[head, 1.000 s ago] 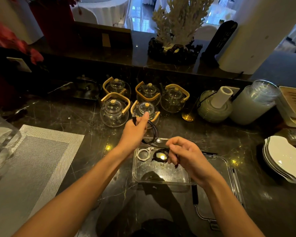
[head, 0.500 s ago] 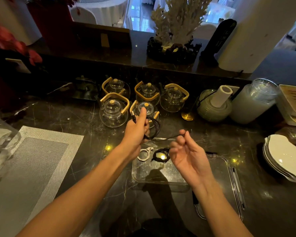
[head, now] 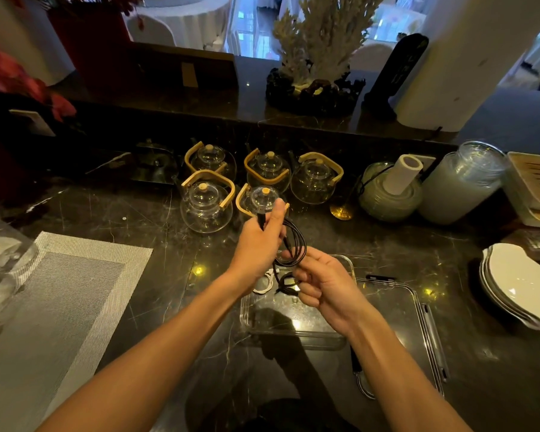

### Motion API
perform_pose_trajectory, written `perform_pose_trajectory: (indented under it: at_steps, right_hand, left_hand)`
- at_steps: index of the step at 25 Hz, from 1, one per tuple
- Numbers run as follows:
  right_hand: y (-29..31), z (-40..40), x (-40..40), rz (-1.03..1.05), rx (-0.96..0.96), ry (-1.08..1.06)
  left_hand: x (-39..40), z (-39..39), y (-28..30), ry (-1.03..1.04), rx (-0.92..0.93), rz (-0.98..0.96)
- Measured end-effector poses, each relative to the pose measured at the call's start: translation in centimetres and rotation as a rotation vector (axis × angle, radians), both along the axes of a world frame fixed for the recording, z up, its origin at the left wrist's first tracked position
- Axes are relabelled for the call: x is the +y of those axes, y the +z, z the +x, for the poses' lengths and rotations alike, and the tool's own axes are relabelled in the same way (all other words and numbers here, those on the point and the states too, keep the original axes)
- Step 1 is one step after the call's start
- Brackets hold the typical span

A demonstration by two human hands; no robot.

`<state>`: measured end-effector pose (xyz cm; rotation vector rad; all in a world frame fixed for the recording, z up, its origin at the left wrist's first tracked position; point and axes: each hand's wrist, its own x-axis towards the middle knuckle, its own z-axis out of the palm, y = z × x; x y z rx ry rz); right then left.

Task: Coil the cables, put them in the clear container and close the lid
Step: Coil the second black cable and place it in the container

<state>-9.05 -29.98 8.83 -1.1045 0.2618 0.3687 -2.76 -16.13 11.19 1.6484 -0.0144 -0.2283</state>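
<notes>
We pinch the black cable (head: 293, 244) in our left hand (head: 259, 247) and hold its loops up over the clear container (head: 293, 319) on the dark table (head: 169, 275). Our right hand (head: 325, 285) is half open, fingers touching the bottom loop. A white cable (head: 264, 283) and another black coil (head: 289, 283) lie inside; the lid (head: 418, 322) lies just beside.

Your two forearms enter from bottom edge, both bare to as far as frame shows: no sleeves, no gloves. Your left hand (head: 259, 244) and right hand (head: 328, 285) show no rings. No watch or band on either wrist. Fingernails short where visible. Rest of you out of frame.
</notes>
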Motion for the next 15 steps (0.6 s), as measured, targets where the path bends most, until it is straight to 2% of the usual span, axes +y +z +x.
perform_pose_trajectory:
  at_steps: [4, 8, 9, 11, 13, 15]
  right_hand:
    - [0.0, 0.0, 0.1, -0.071, -0.120, 0.022]
    - [0.1, 0.0, 0.4, 0.006, -0.165, 0.008]
    - [0.2, 0.1, 0.5, -0.042, -0.160, 0.006]
    - [0.3, 0.4, 0.9, -0.274, -0.159, -0.017]
    - [0.4, 0.6, 1.4, -0.534, -0.234, -0.094]
    - [0.1, 0.4, 1.8, -0.708, -0.351, -0.182]
  left_hand:
    - [0.3, 0.2, -1.0, 0.006, 0.064, 0.005]
    - [0.2, -0.2, -1.7, -0.062, 0.019, 0.101]
    - [0.2, -0.2, -1.8, -0.070, -0.018, 0.140]
    - [0.5, -0.2, -1.9, -0.090, -0.081, 0.237]
    - [0.6, -0.1, -2.2, -0.104, -0.092, 0.299]
    - [0.7, -0.1, -2.4, -0.099, -0.078, 0.306]
